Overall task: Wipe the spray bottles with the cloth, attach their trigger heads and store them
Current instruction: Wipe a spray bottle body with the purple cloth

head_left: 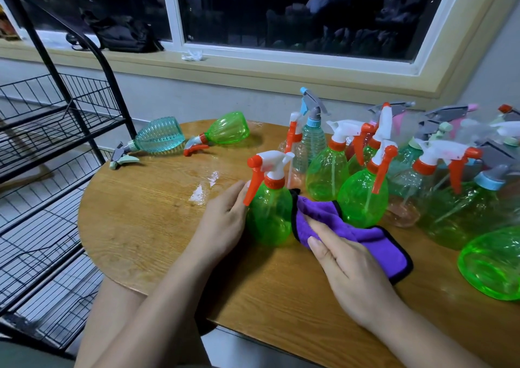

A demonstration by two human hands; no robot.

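Head view, and we're on the green bottle (pixel 270 216), upright near the front middle of the table (pixel 140 235), with its orange-and-white trigger head (pixel 267 168) already on top. The left hand (pixel 225 218) lies along its left flank, fingers fairly straight, steadying rather than clutching. The right hand (pixel 346 266) is flat on the purple cloth (pixel 394 244), fingers straight and together, pressing the cloth's upper end into the bottle's right side.

For a clean wipe, I'd brace with the left and turn the bottle under the cloth, working up to the neck. Go gently, because this thin plastic looks easy to dent or tip. There's a wet patch (pixel 202 190) just beyond the left hand, best kept off the cloth.

The bottle's far side is hidden, as are the left thumb and how tight the collar sits. The crowd of bottles (pixel 365 176) to the right overlaps too much to count. Another green one (pixel 495 263) is cut off at the right edge, its top unseen.
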